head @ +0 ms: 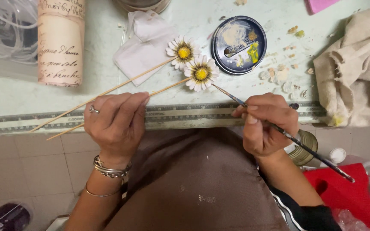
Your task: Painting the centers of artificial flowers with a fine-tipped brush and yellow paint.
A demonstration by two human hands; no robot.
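Two daisies (193,63) on sticks: left grip (115,124) pinches them, right grip (265,126) pinches brush (279,130).

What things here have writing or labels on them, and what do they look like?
Tall round tube: top left on the table, cream and tan, covered in dark cursive script.
Round lid: above the daisies, dark blue, printed label smeared with yellow and white paint.
Ruler strip: along the table's front edge, pale green with small tick marks.
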